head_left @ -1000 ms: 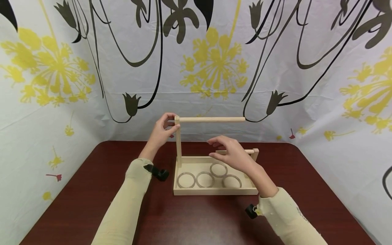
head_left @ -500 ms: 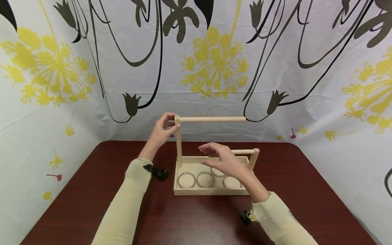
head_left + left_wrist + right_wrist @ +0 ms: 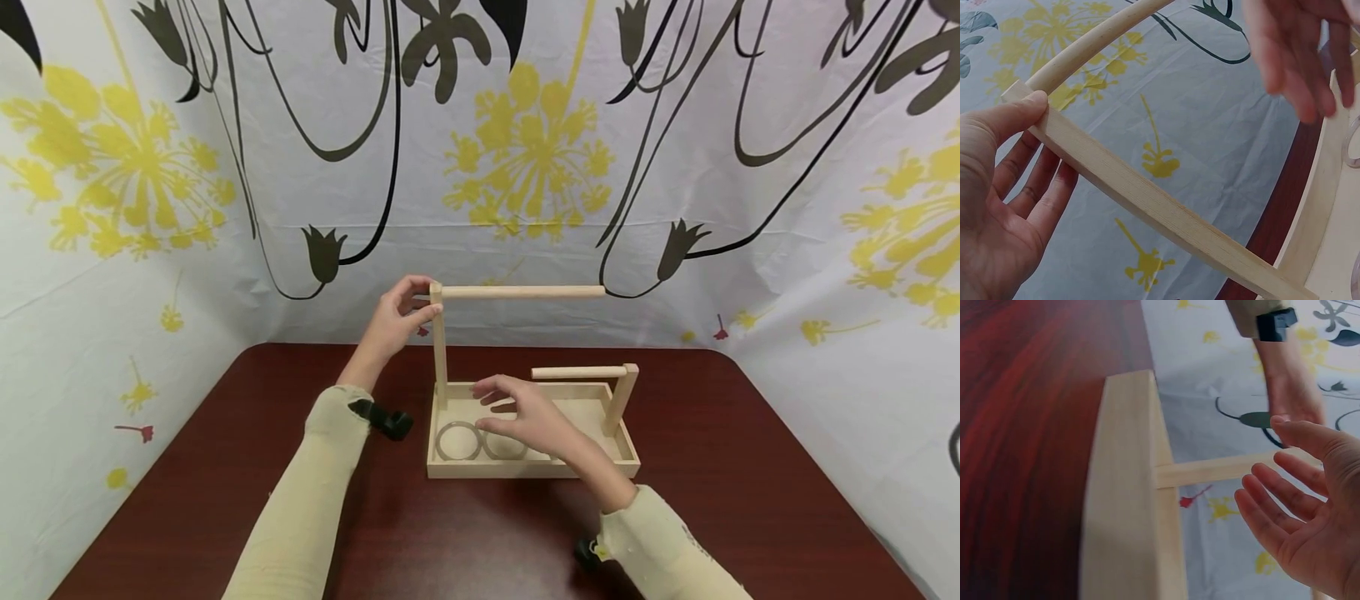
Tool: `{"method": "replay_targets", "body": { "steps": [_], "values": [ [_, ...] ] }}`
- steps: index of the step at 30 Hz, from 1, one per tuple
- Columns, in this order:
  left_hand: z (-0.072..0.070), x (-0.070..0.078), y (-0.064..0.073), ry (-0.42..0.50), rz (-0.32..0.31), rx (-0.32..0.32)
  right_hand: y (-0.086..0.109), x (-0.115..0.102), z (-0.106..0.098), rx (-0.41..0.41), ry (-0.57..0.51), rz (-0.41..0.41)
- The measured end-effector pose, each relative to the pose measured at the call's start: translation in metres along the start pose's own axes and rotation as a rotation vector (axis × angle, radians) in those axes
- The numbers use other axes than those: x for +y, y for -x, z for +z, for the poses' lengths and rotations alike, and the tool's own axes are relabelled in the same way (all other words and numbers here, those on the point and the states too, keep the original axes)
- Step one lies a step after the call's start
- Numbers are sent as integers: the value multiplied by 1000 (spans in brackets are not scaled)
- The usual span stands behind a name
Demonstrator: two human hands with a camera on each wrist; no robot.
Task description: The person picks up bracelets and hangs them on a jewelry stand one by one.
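Observation:
My left hand [image 3: 393, 321] pinches the top of the tall wooden post [image 3: 440, 358], thumb in front and fingers behind, as the left wrist view also shows. From that post a round dowel [image 3: 525, 292] runs out to the right, its far end free. The post rises from the left end of a shallow wooden tray [image 3: 510, 471]. Over the tray floats my right hand [image 3: 528, 414], holding nothing, thumb and fingers apart. A clear ring [image 3: 438, 441] lies flat at the tray's front left, and a second ring [image 3: 506, 459] beside it is partly covered by that hand.
At the tray's right end stands a shorter post [image 3: 621, 400] with a lower dowel [image 3: 577, 372] pointing left. The tray sits on a dark red table [image 3: 450, 542]. Behind the table hangs a white floral cloth [image 3: 480, 192].
My right hand has moved left and down over the tray, uncovering the short dowel and its post while covering rings on the right. My left hand keeps its hold on the tall post.

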State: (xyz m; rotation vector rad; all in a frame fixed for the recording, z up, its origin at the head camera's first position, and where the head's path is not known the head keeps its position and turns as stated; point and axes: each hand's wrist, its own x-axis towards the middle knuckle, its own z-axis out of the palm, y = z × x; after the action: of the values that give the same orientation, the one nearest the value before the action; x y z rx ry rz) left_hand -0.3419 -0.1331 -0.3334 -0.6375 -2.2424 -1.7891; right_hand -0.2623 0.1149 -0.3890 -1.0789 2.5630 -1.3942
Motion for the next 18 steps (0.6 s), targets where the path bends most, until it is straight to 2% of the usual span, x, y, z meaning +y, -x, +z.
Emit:
{"method": "replay_targets", "body": {
  "steps": [10, 18],
  "values": [
    [0, -2, 0, 17, 1, 0, -3, 29, 24, -2, -195, 55],
    [1, -1, 0, 27, -4, 1, -7, 49, 41, -12, -297, 164]
  ]
}}
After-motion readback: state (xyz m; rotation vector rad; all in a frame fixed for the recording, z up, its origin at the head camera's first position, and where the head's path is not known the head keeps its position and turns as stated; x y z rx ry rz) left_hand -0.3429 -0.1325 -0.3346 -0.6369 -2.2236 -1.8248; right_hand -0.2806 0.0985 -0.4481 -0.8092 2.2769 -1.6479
